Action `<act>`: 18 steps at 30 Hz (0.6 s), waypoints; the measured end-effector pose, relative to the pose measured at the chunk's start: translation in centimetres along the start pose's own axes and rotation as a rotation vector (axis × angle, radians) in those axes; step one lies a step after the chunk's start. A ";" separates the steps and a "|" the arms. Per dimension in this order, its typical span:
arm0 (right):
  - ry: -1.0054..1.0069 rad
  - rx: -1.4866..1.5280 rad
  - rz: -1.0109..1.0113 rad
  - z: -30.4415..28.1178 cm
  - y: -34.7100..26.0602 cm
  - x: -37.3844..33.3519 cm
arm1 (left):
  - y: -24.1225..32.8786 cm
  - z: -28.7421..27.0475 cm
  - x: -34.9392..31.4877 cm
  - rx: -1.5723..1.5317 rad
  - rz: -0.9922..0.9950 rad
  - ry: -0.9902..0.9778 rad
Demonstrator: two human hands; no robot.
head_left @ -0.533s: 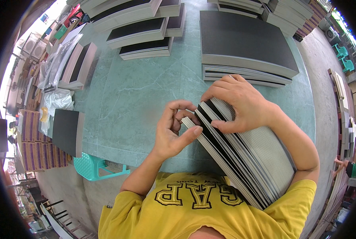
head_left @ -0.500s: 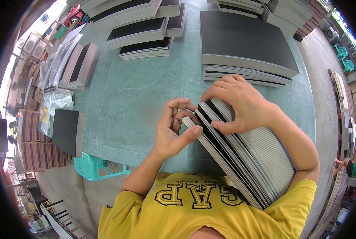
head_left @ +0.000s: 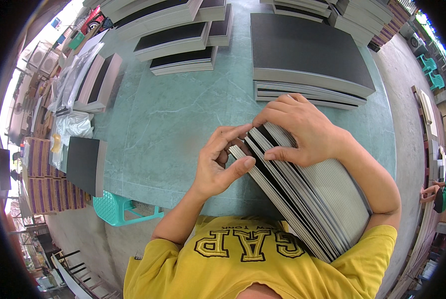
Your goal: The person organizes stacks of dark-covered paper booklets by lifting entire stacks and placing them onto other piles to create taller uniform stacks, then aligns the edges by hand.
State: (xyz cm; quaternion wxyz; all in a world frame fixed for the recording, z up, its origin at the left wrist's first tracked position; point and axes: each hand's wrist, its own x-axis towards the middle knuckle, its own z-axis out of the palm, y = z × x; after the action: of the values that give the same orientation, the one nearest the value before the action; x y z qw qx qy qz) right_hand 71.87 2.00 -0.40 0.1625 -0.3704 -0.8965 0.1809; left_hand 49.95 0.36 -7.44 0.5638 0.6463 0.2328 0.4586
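Boards (head_left: pixel 333 192) fanned at one end, held slantwise against the yellow shirt (head_left: pixel 183 274), over the near side of the desk (head_left: pixel 168 114)
The left hand (head_left: pixel 215 164) pinches the front bunch's corner, its fingers partly hidden; the right hand (head_left: pixel 305 129) grips the rest, thumb on the edges. A gap splits the bunches, but the right one is mostly pressed together, so the parting looks partly done. The black-topped pile (head_left: pixel 308 47) just beyond probably limits room there; smaller stacks (head_left: pixel 172 37) lie far left, a stool (head_left: pixel 109 207) stands near left

A turquoise stool (head_left: pixel 109 207) stands near purple-striped cartons (head_left: pixel 53 194).
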 end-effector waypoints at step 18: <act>-0.013 0.029 -0.010 0.0 0.5 0.0 | 0.0 0.0 -0.2 -0.039 -0.041 0.038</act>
State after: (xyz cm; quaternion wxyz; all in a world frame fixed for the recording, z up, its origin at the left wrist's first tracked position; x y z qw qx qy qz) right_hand 72.14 2.31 -0.60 0.1631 -0.3624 -0.8965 0.1956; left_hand 49.81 0.16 -7.48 0.5811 0.6214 0.2476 0.4636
